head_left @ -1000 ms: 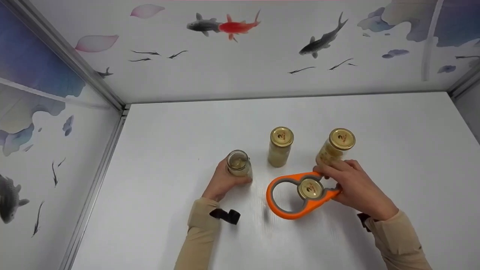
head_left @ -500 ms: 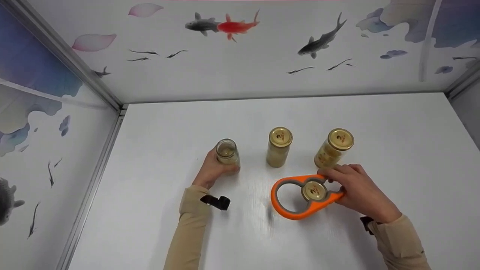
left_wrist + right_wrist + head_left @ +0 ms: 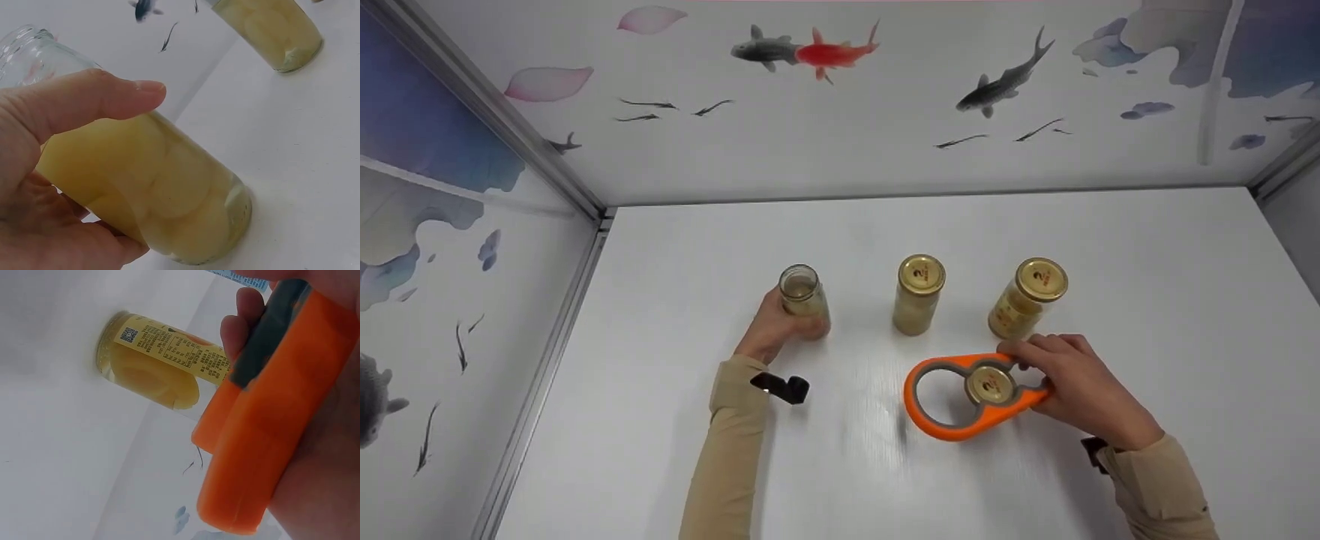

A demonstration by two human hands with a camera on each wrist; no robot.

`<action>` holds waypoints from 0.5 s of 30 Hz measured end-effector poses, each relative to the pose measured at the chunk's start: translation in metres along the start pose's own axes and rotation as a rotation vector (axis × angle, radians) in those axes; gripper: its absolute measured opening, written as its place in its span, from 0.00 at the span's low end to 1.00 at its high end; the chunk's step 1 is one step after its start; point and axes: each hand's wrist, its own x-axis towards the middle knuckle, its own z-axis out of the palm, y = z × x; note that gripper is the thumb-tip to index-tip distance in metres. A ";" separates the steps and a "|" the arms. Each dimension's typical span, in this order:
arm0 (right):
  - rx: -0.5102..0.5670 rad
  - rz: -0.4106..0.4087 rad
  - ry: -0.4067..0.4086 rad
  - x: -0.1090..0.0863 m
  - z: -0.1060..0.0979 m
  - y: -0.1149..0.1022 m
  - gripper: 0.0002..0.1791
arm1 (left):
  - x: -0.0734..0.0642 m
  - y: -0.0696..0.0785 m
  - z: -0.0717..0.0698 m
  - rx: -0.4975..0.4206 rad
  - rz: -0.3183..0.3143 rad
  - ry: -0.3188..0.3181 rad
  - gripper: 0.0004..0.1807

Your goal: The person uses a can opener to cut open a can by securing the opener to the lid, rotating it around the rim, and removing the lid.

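Observation:
In the head view my left hand (image 3: 771,324) grips an open-mouthed glass jar (image 3: 804,301) round its side. Pale yellow fruit pieces in liquid fill much of this jar (image 3: 180,185) in the left wrist view, and its base appears to touch the table. My right hand (image 3: 1086,390) holds the handles of an orange jar opener (image 3: 915,409) with a grey inner lining. A gold lid (image 3: 990,385) sits in the opener's smaller ring. Right wrist view: the orange handles (image 3: 264,433) lie against the palm.
Two lidded jars stand upright on the white table (image 3: 660,420): a middle jar (image 3: 916,307) and a right jar (image 3: 1018,311), just beyond my right hand. Printed panels with fish (image 3: 836,54) wall the back and left sides.
My left hand has carried the open jar left and farther back, away from the opener. The right hand has shifted slightly right and nearer, moving the opener and lid off the right jar.

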 end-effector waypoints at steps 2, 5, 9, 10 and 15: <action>0.003 0.002 -0.004 0.000 0.000 0.000 0.32 | 0.022 -0.031 -0.003 -0.005 -0.024 0.073 0.30; 0.003 0.005 -0.012 -0.001 0.002 0.000 0.32 | 0.044 -0.059 -0.008 -0.024 -0.046 0.122 0.35; 0.009 0.014 -0.023 -0.002 0.004 0.000 0.32 | 0.055 -0.076 -0.016 -0.013 -0.037 0.094 0.37; 0.011 0.016 -0.026 -0.002 0.004 0.000 0.32 | 0.056 -0.076 -0.017 -0.008 -0.038 0.083 0.38; 0.008 0.012 -0.018 -0.002 0.006 0.000 0.33 | 0.057 -0.076 -0.019 0.001 -0.067 0.075 0.42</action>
